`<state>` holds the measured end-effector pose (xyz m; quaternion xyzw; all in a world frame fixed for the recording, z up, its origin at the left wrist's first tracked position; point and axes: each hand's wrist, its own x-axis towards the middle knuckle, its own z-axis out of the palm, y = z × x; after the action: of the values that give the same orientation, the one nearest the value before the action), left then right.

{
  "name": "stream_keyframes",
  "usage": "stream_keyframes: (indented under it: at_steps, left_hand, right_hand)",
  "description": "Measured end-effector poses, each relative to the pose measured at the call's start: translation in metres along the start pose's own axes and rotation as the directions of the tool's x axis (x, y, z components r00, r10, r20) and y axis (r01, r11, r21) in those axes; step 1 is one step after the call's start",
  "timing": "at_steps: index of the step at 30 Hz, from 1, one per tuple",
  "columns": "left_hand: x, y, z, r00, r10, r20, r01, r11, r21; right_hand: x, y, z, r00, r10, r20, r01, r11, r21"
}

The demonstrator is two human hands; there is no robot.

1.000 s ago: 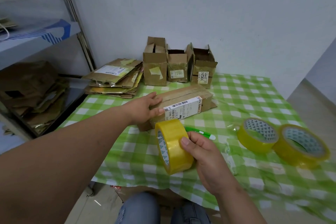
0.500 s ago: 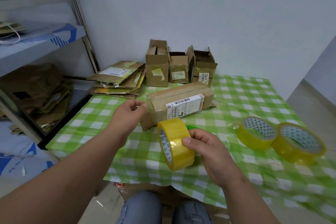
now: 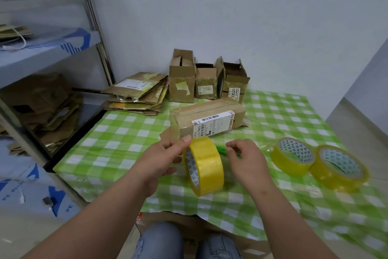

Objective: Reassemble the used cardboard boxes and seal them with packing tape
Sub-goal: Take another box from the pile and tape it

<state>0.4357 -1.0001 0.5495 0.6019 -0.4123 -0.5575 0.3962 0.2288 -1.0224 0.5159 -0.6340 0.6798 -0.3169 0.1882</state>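
Altogether three tape rolls (image 3: 204, 166), four assembled boxes (image 3: 207, 121).

— What do we have behind the long box (image 3: 207, 121)?
— Three open boxes (image 3: 206, 82) against the wall, flattened cardboard (image 3: 136, 94) to their left.
— And right?
— Two tape rolls (image 3: 319, 163) touching on the table (image 3: 117, 143).

A: What sort of place?

B: A small packing or storage corner, back-room type. Bare pale wall (image 3: 252, 17), metal shelving rack (image 3: 92, 21) at left.

A: Evidence?

B: Flattened used cartons (image 3: 136, 94) stacked at the table's far edge, more crushed cardboard (image 3: 48, 107) on the lower shelf. Three small open boxes (image 3: 206, 82) against the wall, shipping labels on them. Two spare tape rolls (image 3: 319, 164) on a green checked tablecloth (image 3: 117, 139). Printed sacks (image 3: 27, 191) sit under the rack.
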Motion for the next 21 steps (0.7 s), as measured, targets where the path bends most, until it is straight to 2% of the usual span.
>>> stream_keyframes:
  at_steps: [3,5,7,11,14,18,21]
  left_hand:
    - [-0.004,-0.001,0.003,1.0,0.004,0.006,-0.004,1.0,-0.016]
    - [-0.005,-0.004,0.005,1.0,0.009,0.019,-0.008,0.999,-0.034]
    - [-0.006,-0.005,0.006,1.0,0.012,0.029,-0.01,0.998,-0.063]
    - [-0.006,-0.007,0.007,1.0,0.006,0.03,-0.002,0.991,-0.131]
    - [-0.006,-0.008,0.009,1.0,-0.001,0.026,0.006,0.984,-0.178]
    - [-0.006,-0.008,0.012,1.0,0.0,0.015,0.003,0.976,-0.219]
    - [-0.006,-0.008,0.014,1.0,0.018,0.011,-0.016,0.978,-0.207]
  right_hand:
    - [0.008,0.002,0.006,0.993,0.027,0.114,0.02,0.92,-0.392]
    - [0.008,0.002,0.008,0.985,0.038,0.168,0.053,0.86,-0.508]
    - [0.009,0.003,0.01,0.984,0.042,0.171,0.058,0.84,-0.539]
    - [0.017,0.001,0.01,0.98,0.115,0.163,-0.028,0.887,-0.461]
    - [0.02,0.002,0.008,0.988,0.061,0.145,-0.003,0.93,-0.368]
    - [0.024,-0.012,-0.004,0.986,0.002,0.165,0.017,0.994,-0.111]
    - [0.031,-0.032,-0.016,0.967,-0.081,0.242,0.059,0.994,0.095]
